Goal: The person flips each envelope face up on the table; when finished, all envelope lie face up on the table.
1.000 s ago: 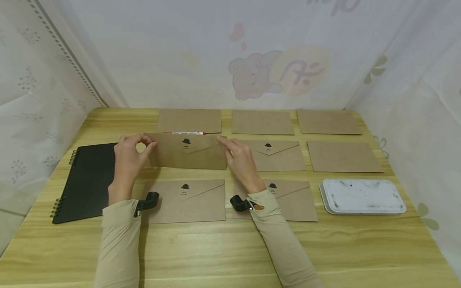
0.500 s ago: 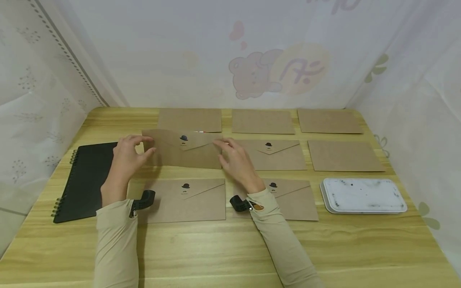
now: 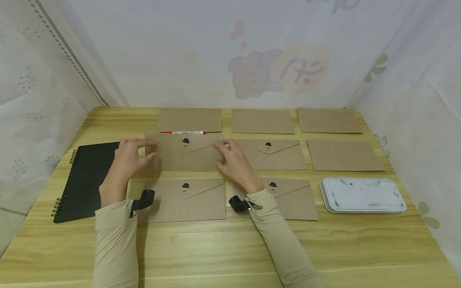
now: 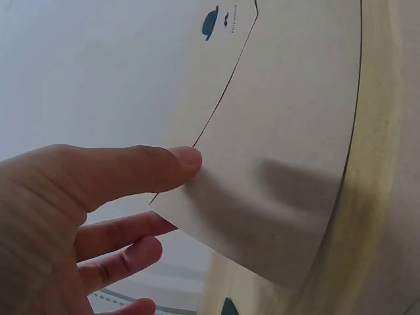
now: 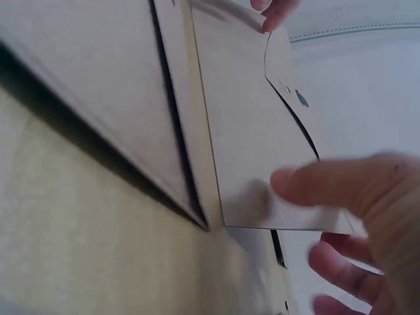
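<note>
A brown paper envelope [image 3: 185,158] with a hat-and-moustache print is blurred in the head view, near table level. My left hand [image 3: 129,160] is at its left end, thumb and index finger spread apart. In the left wrist view the thumb [image 4: 177,164] is over the envelope's face, the other fingers beyond its edge. At the right end is my right hand [image 3: 235,162], thumb and index finger also apart. The right wrist view shows that thumb [image 5: 295,187] blurred over the envelope [image 5: 243,131], its shadow beside it. Whether any fingertip touches the paper, I cannot tell.
A red-and-white pen [image 3: 183,132] lies just behind the envelope. Several more envelopes [image 3: 263,121] stand in rows on the wooden table [image 3: 201,256]. A black spiral notebook [image 3: 86,184] is at the left, a white tin case [image 3: 363,195] at the right.
The envelope has come down from a tilted, raised position, and the pen behind it is now in full view. My left thumb and index finger have parted from their pinch.
</note>
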Demonstrator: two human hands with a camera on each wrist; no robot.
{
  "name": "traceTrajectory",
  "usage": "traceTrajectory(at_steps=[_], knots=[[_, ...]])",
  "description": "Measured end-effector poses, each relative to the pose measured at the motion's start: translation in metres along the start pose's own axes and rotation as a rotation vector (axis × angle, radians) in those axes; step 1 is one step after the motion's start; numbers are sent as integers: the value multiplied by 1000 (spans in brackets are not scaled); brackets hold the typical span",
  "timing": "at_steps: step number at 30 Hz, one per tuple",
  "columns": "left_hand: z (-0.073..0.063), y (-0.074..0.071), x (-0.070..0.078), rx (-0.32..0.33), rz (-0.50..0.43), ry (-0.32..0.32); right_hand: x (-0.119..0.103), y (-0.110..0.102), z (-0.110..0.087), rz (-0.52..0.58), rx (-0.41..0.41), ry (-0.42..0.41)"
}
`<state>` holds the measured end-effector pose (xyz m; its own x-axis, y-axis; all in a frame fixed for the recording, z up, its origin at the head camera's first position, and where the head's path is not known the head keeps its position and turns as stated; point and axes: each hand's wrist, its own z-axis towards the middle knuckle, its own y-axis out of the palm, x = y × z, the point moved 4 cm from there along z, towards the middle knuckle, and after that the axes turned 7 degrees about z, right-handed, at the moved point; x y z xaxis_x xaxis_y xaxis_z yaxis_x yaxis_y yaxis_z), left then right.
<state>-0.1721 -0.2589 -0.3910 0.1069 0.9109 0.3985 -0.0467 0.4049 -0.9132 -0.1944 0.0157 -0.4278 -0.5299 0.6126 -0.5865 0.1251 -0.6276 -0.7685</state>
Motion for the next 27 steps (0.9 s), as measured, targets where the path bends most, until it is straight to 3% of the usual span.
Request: traceTrajectory(at_steps=[11,19,27], knots=[[3,11,-5,-35,2,-11,0,8,-1,-36,-1,49],[5,17,-4,-102,29,-34,-2,10,-1,-71,10,48],[7,21,-5,-168,38,-75,1,13,-3,-138,-83,65]])
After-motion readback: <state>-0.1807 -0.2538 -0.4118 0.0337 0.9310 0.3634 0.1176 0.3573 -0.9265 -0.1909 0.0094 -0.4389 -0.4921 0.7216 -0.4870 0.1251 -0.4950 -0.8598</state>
